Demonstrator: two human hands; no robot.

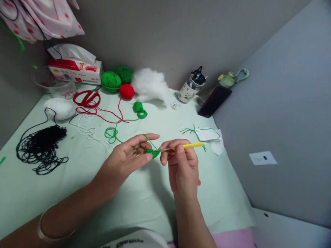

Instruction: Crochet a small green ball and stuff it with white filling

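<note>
Between thumb and fingers, my left hand (128, 153) pinches a small green crochet piece (152, 152). A strand of green yarn (151, 141) runs over its raised index finger. My right hand (183, 163) grips a crochet hook (191, 145) by its yellow handle, and the metal tip reaches left to the edge of the green piece. Behind my left hand, loose green yarn (111, 134) trails toward a small green yarn bundle (138, 107). Part of the green piece is hidden by my left thumb.
Black yarn (43, 145), a white yarn ball (59, 108) and red scissors (87, 98) lie at left. Along the back are a tissue box (75, 70), green yarn (111, 81), a red ball (127, 92), white stuffing (150, 86), a pen jar (188, 89) and a phone (214, 101).
</note>
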